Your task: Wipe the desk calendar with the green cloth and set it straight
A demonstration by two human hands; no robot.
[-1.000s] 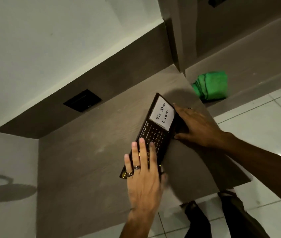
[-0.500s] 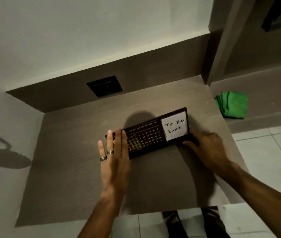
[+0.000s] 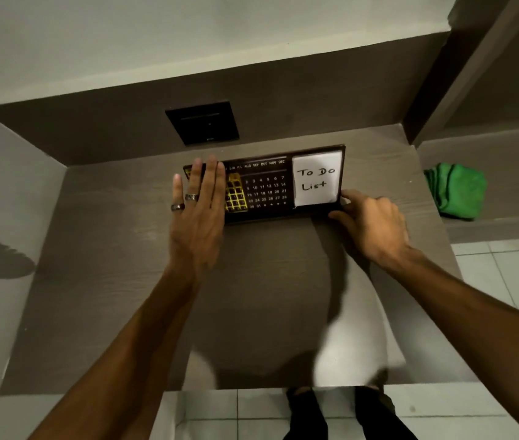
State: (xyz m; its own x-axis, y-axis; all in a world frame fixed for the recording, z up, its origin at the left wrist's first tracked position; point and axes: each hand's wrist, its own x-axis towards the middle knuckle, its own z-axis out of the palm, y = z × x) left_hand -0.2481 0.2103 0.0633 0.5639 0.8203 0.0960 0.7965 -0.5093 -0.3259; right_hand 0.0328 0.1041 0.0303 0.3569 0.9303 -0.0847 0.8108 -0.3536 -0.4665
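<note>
The dark brown desk calendar [image 3: 267, 188] lies near the back of the brown desk [image 3: 125, 281], nearly parallel to the back wall. It has white dates, a yellow grid marker and a white "To Do List" pad at its right end. My left hand [image 3: 199, 211] rests flat over its left end, fingers straight and together. My right hand [image 3: 369, 223] grips the lower right corner with thumb and fingers. The folded green cloth [image 3: 456, 190] sits apart on a lower ledge to the right.
A black wall plate [image 3: 202, 122] is set in the brown back panel above the calendar. The desk sits in a recess with a wall on the left. White floor tiles and my dark shoes [image 3: 340, 414] show below the desk's front edge.
Both hands have turned the calendar from a steep diagonal to nearly level and slid it toward the back wall. The cloth has stayed on the ledge.
</note>
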